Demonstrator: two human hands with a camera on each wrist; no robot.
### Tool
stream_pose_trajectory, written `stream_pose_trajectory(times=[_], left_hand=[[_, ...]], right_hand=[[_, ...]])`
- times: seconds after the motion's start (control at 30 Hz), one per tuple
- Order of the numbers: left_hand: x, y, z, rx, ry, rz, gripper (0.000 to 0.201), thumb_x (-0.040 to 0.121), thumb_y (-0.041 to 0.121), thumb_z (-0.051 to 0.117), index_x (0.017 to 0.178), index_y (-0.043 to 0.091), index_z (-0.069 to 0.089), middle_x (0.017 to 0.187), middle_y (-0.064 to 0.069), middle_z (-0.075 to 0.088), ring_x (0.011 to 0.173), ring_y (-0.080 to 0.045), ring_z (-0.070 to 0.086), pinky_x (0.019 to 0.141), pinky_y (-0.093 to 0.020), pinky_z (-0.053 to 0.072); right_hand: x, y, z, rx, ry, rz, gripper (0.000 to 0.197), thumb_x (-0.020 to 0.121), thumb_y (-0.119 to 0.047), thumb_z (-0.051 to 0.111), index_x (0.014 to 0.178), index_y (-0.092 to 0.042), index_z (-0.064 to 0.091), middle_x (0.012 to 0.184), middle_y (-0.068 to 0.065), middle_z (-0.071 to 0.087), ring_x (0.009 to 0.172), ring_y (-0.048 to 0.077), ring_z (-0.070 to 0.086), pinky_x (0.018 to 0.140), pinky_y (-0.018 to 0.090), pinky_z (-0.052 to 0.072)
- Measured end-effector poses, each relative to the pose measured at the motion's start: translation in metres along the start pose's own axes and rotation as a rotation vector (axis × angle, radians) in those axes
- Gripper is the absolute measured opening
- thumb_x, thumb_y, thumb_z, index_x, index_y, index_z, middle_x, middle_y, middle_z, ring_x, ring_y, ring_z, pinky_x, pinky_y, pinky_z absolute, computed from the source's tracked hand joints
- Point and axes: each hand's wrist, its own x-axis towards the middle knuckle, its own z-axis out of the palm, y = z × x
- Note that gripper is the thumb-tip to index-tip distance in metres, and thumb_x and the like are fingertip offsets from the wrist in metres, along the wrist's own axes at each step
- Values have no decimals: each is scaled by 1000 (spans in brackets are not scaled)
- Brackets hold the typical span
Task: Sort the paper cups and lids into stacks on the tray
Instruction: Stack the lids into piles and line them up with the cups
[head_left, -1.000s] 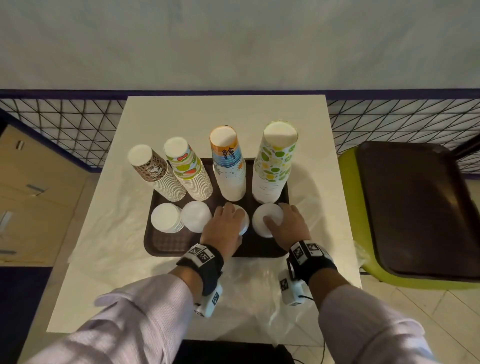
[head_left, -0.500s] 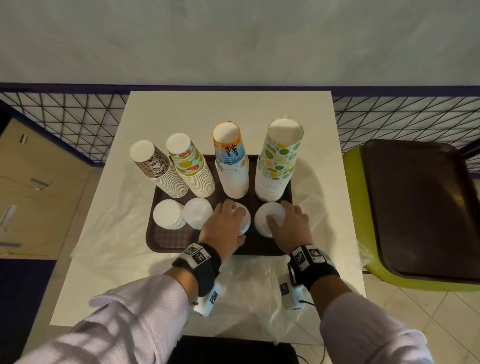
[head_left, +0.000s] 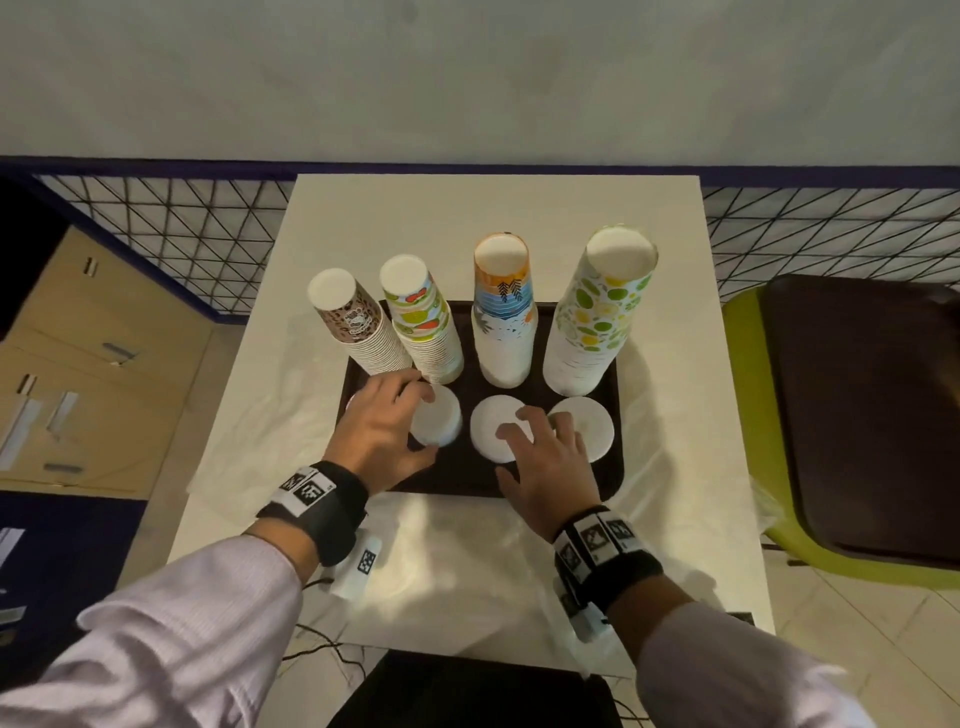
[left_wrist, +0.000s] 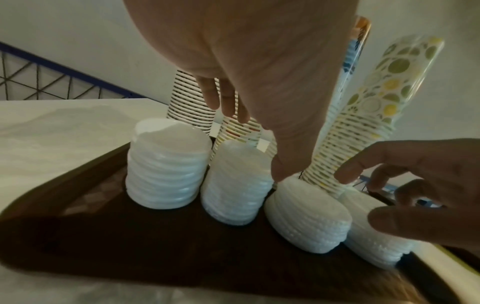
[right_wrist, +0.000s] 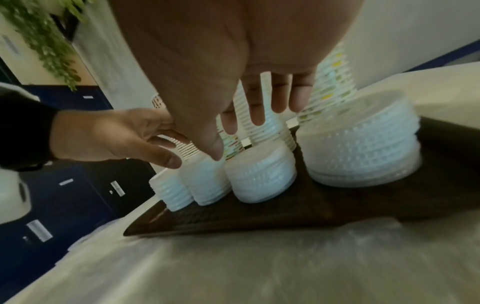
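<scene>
A dark brown tray (head_left: 467, 480) on the white table holds four upside-down paper cup stacks at its back: brown-patterned (head_left: 353, 327), fruit-print (head_left: 423, 322), orange-blue (head_left: 504, 317) and green-dotted (head_left: 597, 322). A row of white lid stacks stands in front of them. My left hand (head_left: 402, 418) hovers over the left two lid stacks (left_wrist: 166, 164) (head_left: 441, 421), fingers spread and holding nothing. My right hand (head_left: 514, 447) is spread above the third lid stack (head_left: 491, 431), beside the wide fourth one (head_left: 589, 426). The leftmost lid stack is mostly hidden in the head view.
A clear plastic sheet (head_left: 467, 566) covers the table in front of the tray. A green chair (head_left: 743, 332) carrying another brown tray (head_left: 862, 415) stands to the right. A black mesh fence (head_left: 182, 234) runs behind, and cardboard boxes (head_left: 78, 364) sit at the left.
Both hands came off the two right lid stacks and shifted left. The left hand is now over the left pair, the right hand over the third stack.
</scene>
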Motion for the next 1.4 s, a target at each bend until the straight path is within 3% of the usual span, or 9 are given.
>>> stream_pose_trajectory(times=[0.13,0.27,0.53,0.8,0.97,1.2,1.4], left_hand=[[10,-3,1,-10,-66,-7,73,59,40,92,122,18,60,135,-10,58,119,-35,55,95,-44,49],[19,-8,7,65,-127,-39,63,68,47,86,120,25,59,134,-3,59,120,-29,54,96,-40,48],[25,-13,11,120,-163,-7,55,74,49,83,119,25,64,136,-1,61,124,-28,54,105,-42,44],[20,-13,14,77,-165,10,56,76,48,83,122,24,62,138,-1,58,127,-27,51,108,-41,40],[9,-14,8,78,-125,6,65,64,54,86,117,25,61,147,-8,52,135,-35,48,111,-49,42],[-31,-45,0,-104,166,-104,68,62,32,93,121,17,64,133,-12,53,117,-39,50,92,-46,49],[-32,-71,7,-160,62,-195,74,65,24,95,130,20,61,139,-9,51,112,-36,53,90,-45,51]], right_hand=[[17,-7,9,-108,-71,33,51,84,-43,72,129,-26,56,144,5,44,124,33,42,99,48,45],[25,-9,16,-210,-111,31,55,81,-42,76,128,-23,56,140,7,47,121,35,44,95,50,45],[28,-10,21,-254,-114,42,51,75,-27,81,121,-24,60,134,8,51,111,35,49,87,49,49],[29,-12,19,-240,-140,50,52,80,-29,78,127,-27,56,139,7,47,117,34,47,93,49,48],[27,-17,13,-191,-92,55,49,79,-38,77,122,-23,59,135,8,50,114,32,48,91,45,49],[31,-44,1,-90,-81,-75,51,88,-42,69,133,-34,47,150,4,37,133,31,37,106,48,41],[51,-69,9,-98,-108,-117,50,87,-39,70,132,-35,49,148,8,39,128,33,40,99,48,46]])
